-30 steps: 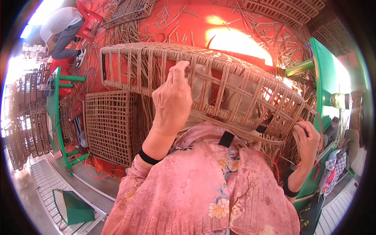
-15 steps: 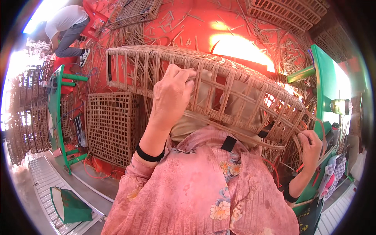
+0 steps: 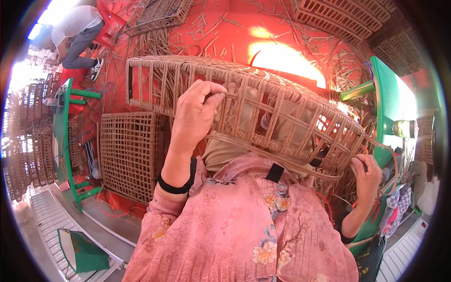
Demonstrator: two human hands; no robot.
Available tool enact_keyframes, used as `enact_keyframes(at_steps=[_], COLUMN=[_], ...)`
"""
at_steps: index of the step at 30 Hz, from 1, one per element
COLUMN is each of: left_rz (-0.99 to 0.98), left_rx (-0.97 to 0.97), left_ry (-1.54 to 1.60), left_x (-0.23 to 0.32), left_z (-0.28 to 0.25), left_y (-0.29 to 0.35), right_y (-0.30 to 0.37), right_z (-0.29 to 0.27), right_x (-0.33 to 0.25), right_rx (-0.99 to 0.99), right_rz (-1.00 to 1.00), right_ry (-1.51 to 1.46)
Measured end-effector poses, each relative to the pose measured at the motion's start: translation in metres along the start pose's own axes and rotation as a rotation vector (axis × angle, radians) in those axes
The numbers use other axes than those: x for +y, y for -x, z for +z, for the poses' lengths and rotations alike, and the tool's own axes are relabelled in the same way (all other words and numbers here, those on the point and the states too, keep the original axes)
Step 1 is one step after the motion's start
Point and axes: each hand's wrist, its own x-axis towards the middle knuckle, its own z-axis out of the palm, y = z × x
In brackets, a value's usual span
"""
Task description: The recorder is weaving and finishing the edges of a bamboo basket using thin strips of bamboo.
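A brown woven basket (image 3: 197,64) lies across my lap, its open-slatted side turned up toward me. Between the finger and thumb of my left hand (image 3: 194,112) is a flat cane strand (image 3: 251,100), which runs through the upright slats to the right. My right hand (image 3: 369,176) is at the basket's right end, finger and thumb closed against the weave; what is between them is hidden. Beside that hand a loose cane loop (image 3: 395,162) curves out from the basket's corner and passes behind the hand.
Another lattice basket (image 3: 129,155) stands on the red floor at left. Green tables (image 3: 383,105) flank me on both sides. Cane scraps litter the floor ahead, with more baskets (image 3: 338,19) at the far right. A person (image 3: 77,33) bends over near a red chair at far left.
My left hand has moved slightly left along the basket's side, still pinching the strand. My right hand has turned and come closer to the basket's end; the loose loop there now bulges farther out.
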Motion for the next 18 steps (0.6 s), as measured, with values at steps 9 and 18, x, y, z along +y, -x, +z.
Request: enact_keyframes(at_steps=[9, 18], left_rz=[0.324, 0.291], left_rx=[0.264, 0.24], left_ry=[-0.416, -0.513], left_x=[-0.007, -0.011], left_z=[0.01, 0.013], left_y=[0.001, 0.001], right_y=[-0.003, -0.001], right_z=[-0.02, -0.016], right_x=[0.039, 0.032], right_rx=[-0.118, -0.09], right_rz=[0.125, 0.101], right_ry=[-0.083, -0.079])
